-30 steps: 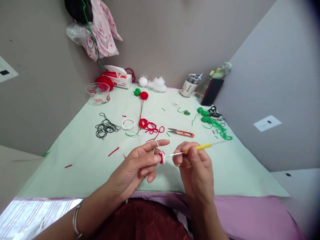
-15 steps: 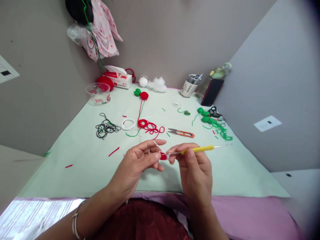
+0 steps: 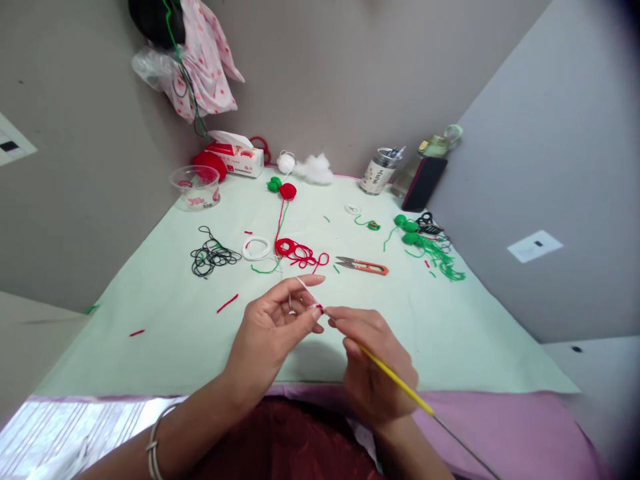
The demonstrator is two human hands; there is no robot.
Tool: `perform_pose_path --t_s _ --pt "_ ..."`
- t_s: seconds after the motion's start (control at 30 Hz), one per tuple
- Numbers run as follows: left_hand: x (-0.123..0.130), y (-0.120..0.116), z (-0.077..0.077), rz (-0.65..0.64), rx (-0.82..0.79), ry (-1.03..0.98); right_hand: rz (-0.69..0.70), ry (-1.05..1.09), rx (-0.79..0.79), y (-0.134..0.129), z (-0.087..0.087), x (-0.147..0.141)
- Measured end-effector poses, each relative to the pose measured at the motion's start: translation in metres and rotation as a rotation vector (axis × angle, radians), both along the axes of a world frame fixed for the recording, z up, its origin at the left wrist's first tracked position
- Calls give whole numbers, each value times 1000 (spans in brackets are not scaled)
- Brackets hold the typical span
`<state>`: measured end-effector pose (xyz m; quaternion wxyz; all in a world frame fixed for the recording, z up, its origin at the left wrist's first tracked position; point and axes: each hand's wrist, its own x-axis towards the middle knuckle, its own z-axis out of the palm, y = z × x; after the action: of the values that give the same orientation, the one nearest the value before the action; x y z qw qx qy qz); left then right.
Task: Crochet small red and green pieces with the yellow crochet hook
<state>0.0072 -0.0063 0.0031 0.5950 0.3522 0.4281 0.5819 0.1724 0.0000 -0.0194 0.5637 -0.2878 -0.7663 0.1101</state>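
My left hand [image 3: 280, 323] pinches a small red crochet piece [image 3: 319, 309] between thumb and fingers, most of it hidden. White yarn [image 3: 304, 287] runs over the raised index finger down to the piece. My right hand [image 3: 380, 363] grips a crochet hook [image 3: 395, 377] with a yellow handle; its rear metal shaft slants down to the right. The hook's working tip meets the red piece at the left fingertips. Beyond the hands lie loose red yarn [image 3: 307, 255], a white ring [image 3: 256, 249] and orange thread snips [image 3: 363, 265].
Tangled black cord [image 3: 213, 253] lies at left, green yarn pieces [image 3: 437, 253] at right. Along the back stand a clear plastic tub [image 3: 196, 190], a tissue pack [image 3: 240, 160], white stuffing [image 3: 316, 169], a pen cup [image 3: 379, 175] and a leaning phone [image 3: 424, 185].
My right hand has turned, swinging the hook from nearly level to slanting down toward the lower right. My left hand has shifted slightly left, and the red piece is now more covered by its fingers.
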Motion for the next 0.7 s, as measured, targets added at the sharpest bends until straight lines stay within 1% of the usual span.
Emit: perform_pose_path --t_s 0.07,0.2,0.27,0.33,0.4,0.43,0.53,0.57,0.63,0.7 --pt "1 0 2 17 11 -1 -28 -60 62 -1 -4 0" --pt "6 -3 4 21 -6 -34 -112 -150 133 -3 -16 -4" --pt "7 -3 4 -20 -48 -98 -168 -161 181 -1 -21 -7" --pt "5 -2 3 -112 -123 -197 -188 -146 189 1 -21 -9" --pt "1 0 2 -188 -202 -291 -158 -63 98 3 -15 -8" --pt "-2 1 2 -200 -230 -322 -129 12 9 4 -11 -7" --pt "-6 4 2 -184 -232 -359 20 286 -289 7 0 -4" --pt "-6 4 3 -192 -219 -361 75 347 -361 8 3 -4" --pt "-4 4 4 -227 -190 -357 139 386 -433 11 5 -5" --pt "-1 3 5 -252 -171 -348 134 358 -442 13 5 -7"
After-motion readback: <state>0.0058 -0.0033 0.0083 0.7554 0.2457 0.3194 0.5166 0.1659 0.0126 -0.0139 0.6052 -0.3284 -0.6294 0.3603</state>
